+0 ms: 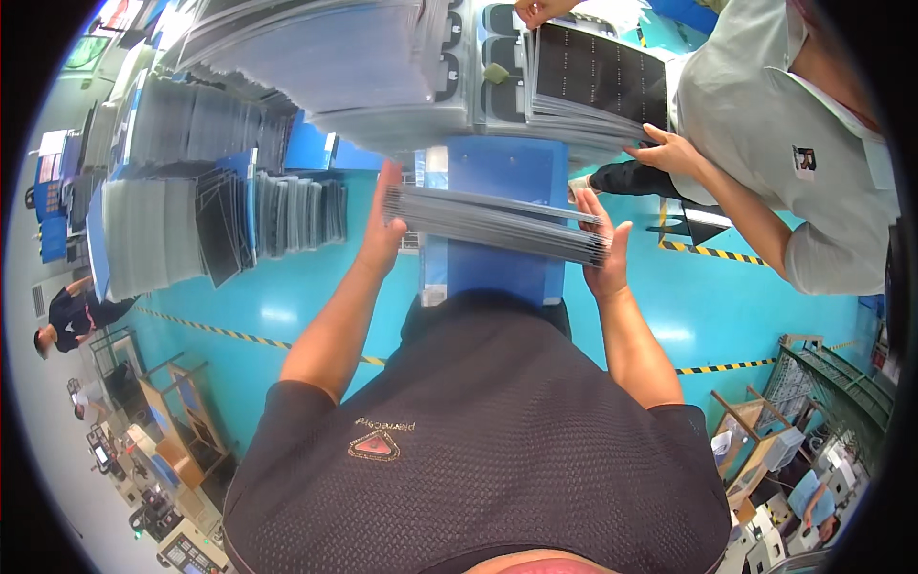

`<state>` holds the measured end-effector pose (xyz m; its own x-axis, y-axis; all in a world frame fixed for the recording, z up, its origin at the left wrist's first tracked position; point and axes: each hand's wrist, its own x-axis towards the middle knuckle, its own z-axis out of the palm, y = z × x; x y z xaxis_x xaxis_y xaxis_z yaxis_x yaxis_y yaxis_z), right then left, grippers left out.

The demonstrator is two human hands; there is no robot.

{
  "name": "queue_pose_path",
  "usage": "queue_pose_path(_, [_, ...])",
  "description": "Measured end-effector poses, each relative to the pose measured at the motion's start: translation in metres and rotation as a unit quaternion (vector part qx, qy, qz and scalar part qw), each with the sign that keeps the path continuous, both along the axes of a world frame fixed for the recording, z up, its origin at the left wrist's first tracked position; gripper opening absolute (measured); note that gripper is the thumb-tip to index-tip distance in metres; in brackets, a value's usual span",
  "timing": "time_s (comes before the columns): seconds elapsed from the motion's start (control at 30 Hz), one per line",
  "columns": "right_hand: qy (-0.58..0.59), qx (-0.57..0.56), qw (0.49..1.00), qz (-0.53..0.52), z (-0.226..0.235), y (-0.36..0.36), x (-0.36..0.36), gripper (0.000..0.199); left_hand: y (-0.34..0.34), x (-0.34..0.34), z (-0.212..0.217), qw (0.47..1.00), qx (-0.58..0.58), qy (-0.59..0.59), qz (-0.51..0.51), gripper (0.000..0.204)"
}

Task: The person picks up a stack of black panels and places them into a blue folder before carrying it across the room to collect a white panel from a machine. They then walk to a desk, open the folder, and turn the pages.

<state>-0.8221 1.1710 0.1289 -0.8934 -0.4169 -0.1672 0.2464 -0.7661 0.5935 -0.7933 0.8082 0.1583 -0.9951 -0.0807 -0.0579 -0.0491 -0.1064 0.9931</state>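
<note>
A stack of thin, clear and grey plastic sheets (pixel 497 226) is held level in front of my chest. My left hand (pixel 384 228) presses against its left end, with the thumb on the near side and fingers pointing up. At the other end my right hand (pixel 608 251) grips the sheets, its fingers and thumb bent around their edges. The sheets' edges are slightly fanned, and the right end sits a little lower. Beneath the stack is a blue panel (pixel 507 165).
Tall piles of clear sheets (pixel 354 67) stand ahead. More upright sheets (pixel 163 230) fill racks at the left. A co-worker in a grey shirt (pixel 775 143) handles dark perforated sheets (pixel 602 81) at the right. Yellow-black tape (pixel 229 329) marks the turquoise floor.
</note>
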Motion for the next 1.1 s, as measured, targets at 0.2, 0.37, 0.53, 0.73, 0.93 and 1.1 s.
queue_pose_path(0.2, [0.244,0.696,0.673,0.055,0.005,-0.007,-0.002,0.093,-0.005,0.002,-0.002,0.999,-0.035,-0.005,-0.022,0.126])
queue_pose_path(0.37, [0.193,0.73,0.655,0.023,-0.008,-0.002,0.001,0.086,-0.017,0.0,-0.019,0.999,-0.044,0.021,-0.013,0.131])
queue_pose_path(0.53, [0.179,0.651,0.736,0.056,0.017,-0.016,0.002,0.082,-0.008,0.004,-0.019,0.999,0.027,0.007,-0.034,0.136])
queue_pose_path(0.73, [0.17,0.689,0.702,0.059,0.032,-0.015,0.002,0.084,0.003,0.005,0.014,0.995,-0.035,-0.006,-0.094,0.136])
queue_pose_path(0.93, [0.222,0.743,0.63,0.044,-0.009,0.0,0.0,0.08,-0.01,-0.002,-0.004,0.989,-0.127,-0.042,-0.058,0.134])
queue_pose_path(1.1, [0.147,0.703,0.695,0.01,-0.009,-0.019,0.009,0.08,0.0,0.001,-0.021,0.997,-0.058,-0.012,-0.045,0.113])
